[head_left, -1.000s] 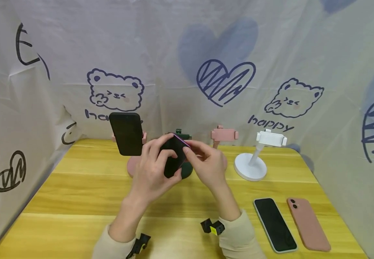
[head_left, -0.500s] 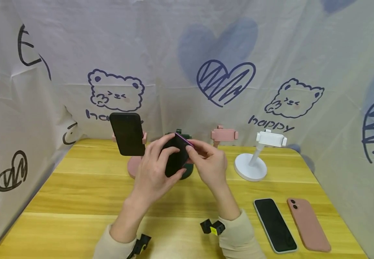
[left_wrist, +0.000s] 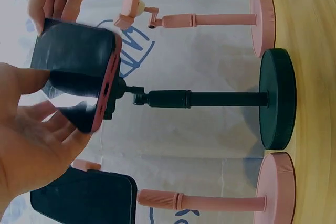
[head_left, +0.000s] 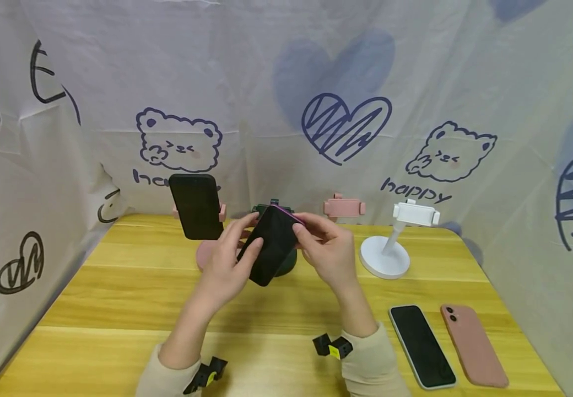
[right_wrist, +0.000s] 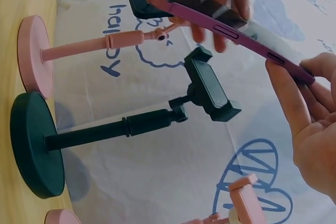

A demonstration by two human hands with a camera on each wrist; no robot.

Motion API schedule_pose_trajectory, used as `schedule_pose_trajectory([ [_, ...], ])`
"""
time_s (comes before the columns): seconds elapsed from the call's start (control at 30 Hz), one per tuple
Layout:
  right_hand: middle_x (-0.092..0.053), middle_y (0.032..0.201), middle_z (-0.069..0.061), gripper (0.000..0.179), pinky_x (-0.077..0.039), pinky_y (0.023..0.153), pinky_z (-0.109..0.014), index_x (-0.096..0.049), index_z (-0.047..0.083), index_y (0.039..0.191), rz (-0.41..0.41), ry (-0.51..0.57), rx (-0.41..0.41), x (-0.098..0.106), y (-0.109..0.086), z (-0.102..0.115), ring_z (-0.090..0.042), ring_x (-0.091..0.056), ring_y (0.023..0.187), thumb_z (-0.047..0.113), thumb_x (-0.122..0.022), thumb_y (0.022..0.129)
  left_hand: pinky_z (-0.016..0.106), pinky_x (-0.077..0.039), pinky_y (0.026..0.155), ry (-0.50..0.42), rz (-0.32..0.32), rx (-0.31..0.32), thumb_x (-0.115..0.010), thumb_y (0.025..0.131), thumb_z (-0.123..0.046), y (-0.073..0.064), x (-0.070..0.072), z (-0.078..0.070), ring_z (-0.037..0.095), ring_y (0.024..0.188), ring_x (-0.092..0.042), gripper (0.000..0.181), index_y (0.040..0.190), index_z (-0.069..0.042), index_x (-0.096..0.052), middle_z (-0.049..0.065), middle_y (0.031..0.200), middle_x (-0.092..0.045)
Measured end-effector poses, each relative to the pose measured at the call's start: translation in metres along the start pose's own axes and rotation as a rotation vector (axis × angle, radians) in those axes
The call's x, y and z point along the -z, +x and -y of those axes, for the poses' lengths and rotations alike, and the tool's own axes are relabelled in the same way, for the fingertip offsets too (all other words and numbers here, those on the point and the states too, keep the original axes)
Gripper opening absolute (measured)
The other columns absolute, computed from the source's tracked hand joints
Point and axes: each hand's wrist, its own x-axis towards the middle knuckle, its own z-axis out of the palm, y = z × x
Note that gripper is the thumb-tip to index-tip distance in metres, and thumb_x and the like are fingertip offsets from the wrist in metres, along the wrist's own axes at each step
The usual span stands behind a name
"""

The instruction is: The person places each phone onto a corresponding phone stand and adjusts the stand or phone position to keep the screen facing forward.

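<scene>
A black-screened phone (head_left: 273, 248) with a purple-pink edge (right_wrist: 231, 31) is held tilted in the air by both hands. My left hand (head_left: 224, 269) grips its left side, thumb on the screen and fingers behind. The right hand (head_left: 330, 255) pinches its upper right corner between thumb and fingers. Behind the phone stands a dark green phone stand (left_wrist: 277, 100), mostly hidden in the head view. Its clamp (right_wrist: 209, 88) shows with nothing in it in the right wrist view, apart from the phone.
On the left, a pink stand (head_left: 206, 253) bears an upright black phone (head_left: 196, 207). A pink stand (head_left: 344, 208) and a white stand (head_left: 384, 256) stand to the right. A white-edged phone (head_left: 422, 346) and a pink-backed phone (head_left: 474, 344) lie on the wooden table (head_left: 118, 309).
My left hand has shifted its hold from around the phone to its left side, baring more of the screen. Phone and right hand have moved slightly right.
</scene>
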Motion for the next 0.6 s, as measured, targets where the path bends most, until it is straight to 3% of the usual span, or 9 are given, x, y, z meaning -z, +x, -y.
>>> schedule_pose_trajectory([
  [0.13, -0.074, 0.104, -0.027, 0.020, -0.064, 0.067, -0.032, -0.072, -0.014, 0.112, 0.041, -0.035, 0.022, 0.0046, 0.0000, 0.0000, -0.011, -0.075, 0.080, -0.012, -0.070, 0.093, 0.053, -0.055, 0.101, -0.021, 0.086, 0.102, -0.057, 0.108, -0.019, -0.0014, 0.0039, 0.0014, 0.029, 0.116, -0.062, 0.038, 0.143, -0.004, -0.057, 0.014, 0.132, -0.063],
  [0.23, -0.074, 0.104, -0.027, 0.020, -0.064, 0.068, -0.032, -0.072, -0.014, 0.112, 0.064, -0.042, 0.027, 0.0067, -0.0001, -0.0003, -0.011, -0.075, 0.082, -0.012, -0.070, 0.092, 0.050, -0.058, 0.096, -0.035, 0.106, 0.127, -0.057, 0.108, -0.017, -0.0020, 0.0048, 0.0010, 0.027, 0.111, -0.063, 0.030, 0.135, -0.004, -0.062, 0.013, 0.123, -0.067],
  [0.6, -0.074, 0.110, -0.025, 0.023, -0.063, 0.075, -0.028, -0.072, -0.010, 0.118, 0.027, -0.002, -0.028, 0.0049, 0.0006, 0.0002, -0.012, -0.072, 0.088, -0.006, -0.069, 0.095, 0.042, -0.063, 0.087, -0.095, 0.030, 0.100, -0.062, 0.104, -0.009, -0.0016, -0.0003, -0.0027, 0.025, 0.101, -0.072, 0.020, 0.122, -0.002, -0.068, 0.013, 0.114, -0.072],
])
